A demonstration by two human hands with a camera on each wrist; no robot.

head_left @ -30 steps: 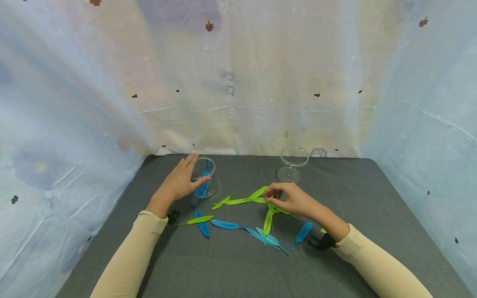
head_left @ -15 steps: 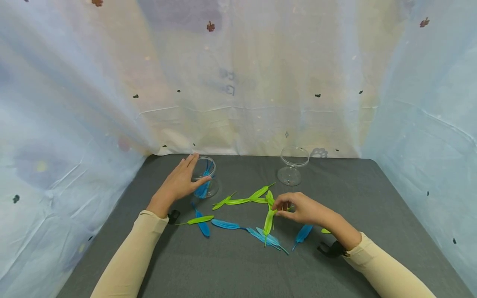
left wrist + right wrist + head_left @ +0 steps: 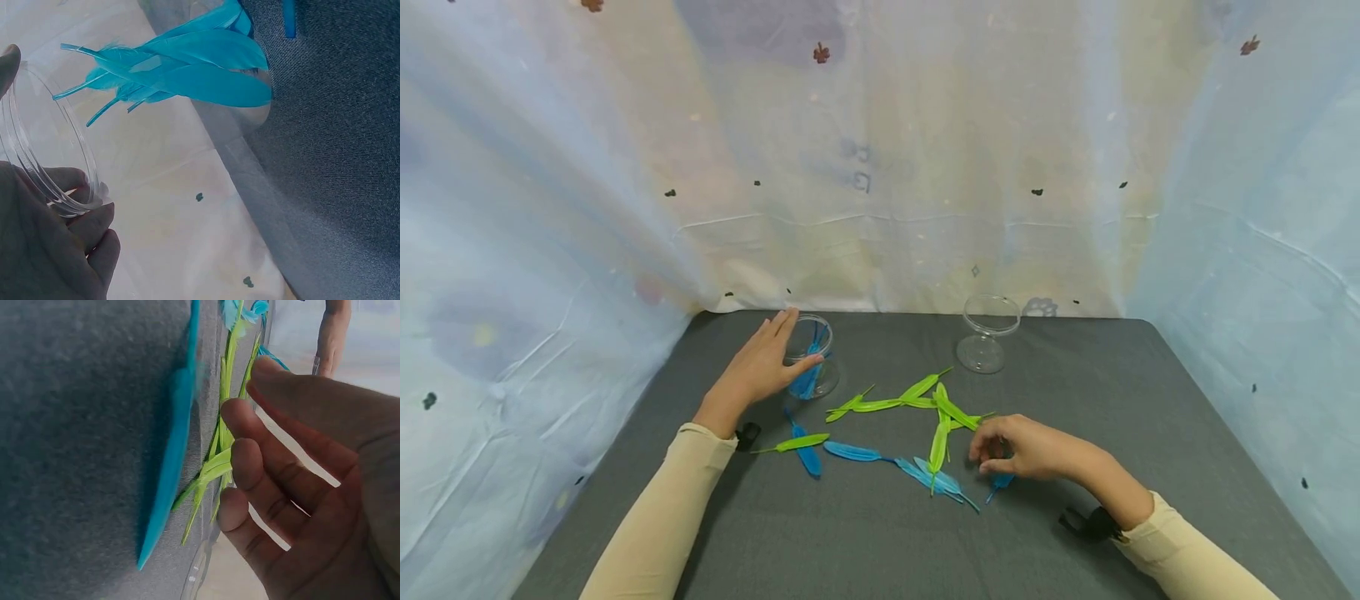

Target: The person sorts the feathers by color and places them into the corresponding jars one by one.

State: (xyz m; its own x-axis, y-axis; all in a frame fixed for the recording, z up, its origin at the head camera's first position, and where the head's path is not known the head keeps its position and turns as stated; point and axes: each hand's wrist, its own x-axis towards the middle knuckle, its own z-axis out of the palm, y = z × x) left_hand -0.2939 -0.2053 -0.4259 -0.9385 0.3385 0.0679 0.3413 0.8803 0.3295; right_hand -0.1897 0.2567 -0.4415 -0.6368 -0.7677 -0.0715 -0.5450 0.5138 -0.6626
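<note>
At the far left of the table, my left hand (image 3: 754, 367) holds a clear jar (image 3: 828, 385), thumb and fingers around its rim. Several blue feathers (image 3: 187, 72) stand inside the jar, quills toward the mouth. My right hand (image 3: 1033, 450), fingers loosely curled with nothing between them, hovers over a single blue feather (image 3: 167, 465) that it partly covers in the head view. Green feathers (image 3: 878, 407) lie in an overlapping line to its left. Nearer the front is a row of blue feathers (image 3: 853, 452), and a green feather (image 3: 803, 442) crosses a blue one at left.
A clear footed glass bowl (image 3: 982, 356) stands at the back right. The tabletop (image 3: 850, 542) has a dark grey cover. A patterned pale curtain (image 3: 910, 167) hangs behind the table and along both sides.
My right hand has moved from the green feathers toward the front right, over the single blue feather. A green feather beneath it now shows fully. The left hand has stayed at the jar.
</note>
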